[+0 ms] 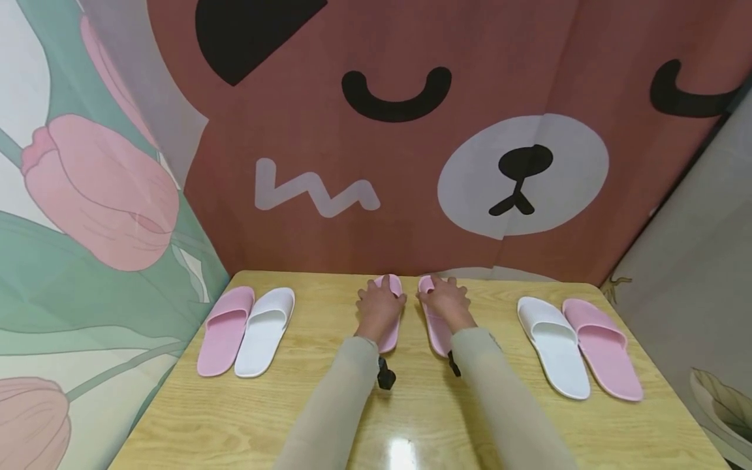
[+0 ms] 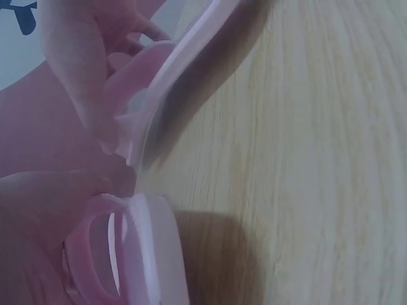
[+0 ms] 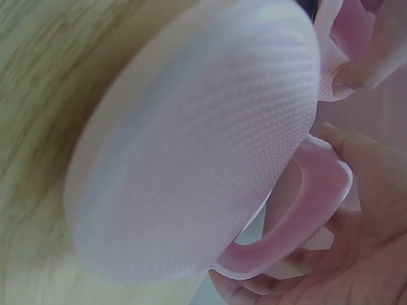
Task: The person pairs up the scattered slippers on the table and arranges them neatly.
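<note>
Two pink slippers stand apart near the table's back edge. My left hand (image 1: 380,307) grips the strap end of the left slipper (image 1: 390,339); in the left wrist view this hand (image 2: 38,235) has its thumb near the toe of the slipper (image 2: 152,248). My right hand (image 1: 449,303) holds the strap end of the right slipper (image 1: 437,333). In the right wrist view, fingers of my right hand (image 3: 369,229) curl about the strap, and the slipper's sole (image 3: 197,146) tilts off the wood. Parts of both straps are hidden under the hands.
On the table (image 1: 235,424), a pink slipper (image 1: 224,339) and a white slipper (image 1: 261,343) lie side by side at left. A white slipper (image 1: 561,362) and a pink slipper (image 1: 611,365) lie at right. A bear-print cloth (image 1: 411,241) hangs behind.
</note>
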Demonstrator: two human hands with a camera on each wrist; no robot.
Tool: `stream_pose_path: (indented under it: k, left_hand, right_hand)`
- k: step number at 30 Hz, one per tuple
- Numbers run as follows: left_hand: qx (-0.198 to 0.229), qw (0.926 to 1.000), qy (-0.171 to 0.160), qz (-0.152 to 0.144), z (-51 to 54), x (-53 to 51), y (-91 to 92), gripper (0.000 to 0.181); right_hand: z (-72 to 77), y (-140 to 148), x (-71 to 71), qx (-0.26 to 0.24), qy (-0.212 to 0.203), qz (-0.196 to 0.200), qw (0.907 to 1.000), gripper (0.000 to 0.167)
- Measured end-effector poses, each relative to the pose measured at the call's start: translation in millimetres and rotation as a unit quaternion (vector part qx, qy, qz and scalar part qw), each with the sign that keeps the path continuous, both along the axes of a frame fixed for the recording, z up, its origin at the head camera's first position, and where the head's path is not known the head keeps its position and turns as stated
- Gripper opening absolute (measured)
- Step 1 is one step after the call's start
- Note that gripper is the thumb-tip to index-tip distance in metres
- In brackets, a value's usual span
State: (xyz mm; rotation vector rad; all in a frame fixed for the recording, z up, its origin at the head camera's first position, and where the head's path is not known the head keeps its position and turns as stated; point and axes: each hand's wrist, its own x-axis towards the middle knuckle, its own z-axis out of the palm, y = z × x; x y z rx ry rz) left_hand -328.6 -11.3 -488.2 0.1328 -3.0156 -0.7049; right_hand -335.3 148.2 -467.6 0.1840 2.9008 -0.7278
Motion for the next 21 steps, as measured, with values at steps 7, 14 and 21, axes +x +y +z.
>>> stream_pose_path:
  k: [7, 14, 21]
  left_hand:
    - [0.004, 1.0000, -0.007, -0.001, 4.1, -0.5, 3.7, 0.072]
    - [0.009, 0.9999, -0.014, 0.003, 6.8, -0.2, 5.9, 0.074]
    - [0.003, 0.9976, -0.067, -0.019, 9.8, -4.2, 7.6, 0.071]
  right_hand:
    - [-1.3, -2.8, -3.7, -0.006, -0.006, -0.003, 1.0000, 0.076]
    - [-4.3, -4.8, -5.0, -0.006, -0.004, -0.005, 1.0000, 0.076]
    - [-1.9, -2.8, -3.5, -0.013, -0.027, 0.023, 0.9993, 0.079]
